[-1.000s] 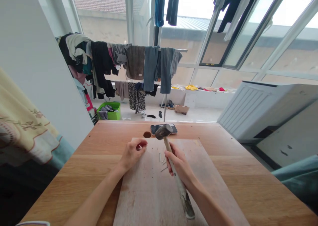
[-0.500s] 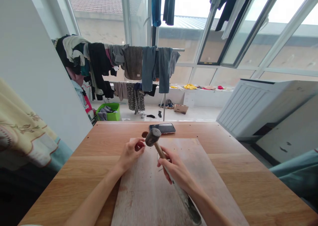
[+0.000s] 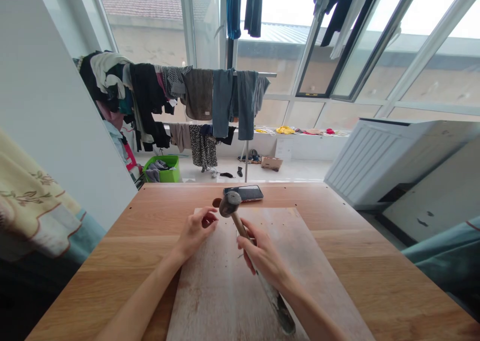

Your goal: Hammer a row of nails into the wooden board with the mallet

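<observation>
My right hand [image 3: 261, 251] is wrapped round the wooden handle of a hammer [image 3: 230, 204], its dark metal head raised above the board and its handle end pointing down toward me. A pale, worn wooden board [image 3: 210, 296] lies flat on the table under both hands, with small dark holes or nail marks in it. Near the board's far left corner my left hand [image 3: 198, 231] rests with thumb and fingers curled together; whatever they pinch is too small to make out. A thin nail-like piece shows beside my right fingers, partly hidden by them.
The wooden table [image 3: 123, 261] carries a phone [image 3: 247, 193] at its far edge, behind the hammer head. A round brown hole or disc [image 3: 216, 202] is beside it. Beyond stand a loaded clothes rack [image 3: 198, 96], a green basket [image 3: 172, 169] and a white cabinet-like unit [image 3: 360, 156].
The hammer's handle end has swung slightly left and up, with my right hand shifting a little. My left hand keeps its place on the board. The whole view has shifted slightly.
</observation>
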Demonstrator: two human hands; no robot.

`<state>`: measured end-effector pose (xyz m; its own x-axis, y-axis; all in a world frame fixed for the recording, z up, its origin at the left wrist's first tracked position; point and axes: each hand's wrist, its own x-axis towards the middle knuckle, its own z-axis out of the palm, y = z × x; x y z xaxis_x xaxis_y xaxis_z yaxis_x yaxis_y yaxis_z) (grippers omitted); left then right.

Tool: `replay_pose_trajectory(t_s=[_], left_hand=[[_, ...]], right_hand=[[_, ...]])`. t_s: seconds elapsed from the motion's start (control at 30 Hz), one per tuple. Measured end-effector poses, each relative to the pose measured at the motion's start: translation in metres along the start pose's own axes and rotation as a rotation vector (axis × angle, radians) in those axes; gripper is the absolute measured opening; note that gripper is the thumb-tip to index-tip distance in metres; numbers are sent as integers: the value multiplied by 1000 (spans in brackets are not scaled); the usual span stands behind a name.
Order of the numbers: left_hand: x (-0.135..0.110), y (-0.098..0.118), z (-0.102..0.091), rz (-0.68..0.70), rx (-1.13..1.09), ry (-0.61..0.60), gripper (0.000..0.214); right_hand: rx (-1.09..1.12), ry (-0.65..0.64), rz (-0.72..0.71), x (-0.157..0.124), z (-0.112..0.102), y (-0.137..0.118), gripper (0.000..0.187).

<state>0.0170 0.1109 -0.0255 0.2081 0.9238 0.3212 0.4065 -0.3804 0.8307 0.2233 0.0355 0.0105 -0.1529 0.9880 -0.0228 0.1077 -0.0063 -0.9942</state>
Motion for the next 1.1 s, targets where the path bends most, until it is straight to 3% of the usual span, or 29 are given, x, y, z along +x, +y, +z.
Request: replay_pose_trajectory(t_s=[0.17,0.27,0.33,0.43,0.53,0.63,0.77,0.93,1.1], left_hand=[[3,15,1,41,31,41,19],[16,39,19,171,-11,-16,13],[29,56,45,236,-68,-122,12],[53,72,97,240,-138,-284,12],[70,73,146,226,-152,-341,13],[73,66,171,212,-148,-362,14],[69,60,172,195,-150,-357,13],[68,61,169,180,-144,-376,18],[67,63,171,180,-145,-376,30]], right_hand=[[44,88,-8,-2,-26,-19,47],[32,217,0,-11,-52,-32,32],[16,300,19,-21,-68,-36,24],[3,366,53,-37,-88,-33,28],[-7,412,83,-52,-102,-24,29],[-14,434,106,-64,-114,-14,30],[9,462,86,-71,-119,0,30],[85,529,102,-70,-108,14,42],[169,462,71,-73,-102,18,59]])
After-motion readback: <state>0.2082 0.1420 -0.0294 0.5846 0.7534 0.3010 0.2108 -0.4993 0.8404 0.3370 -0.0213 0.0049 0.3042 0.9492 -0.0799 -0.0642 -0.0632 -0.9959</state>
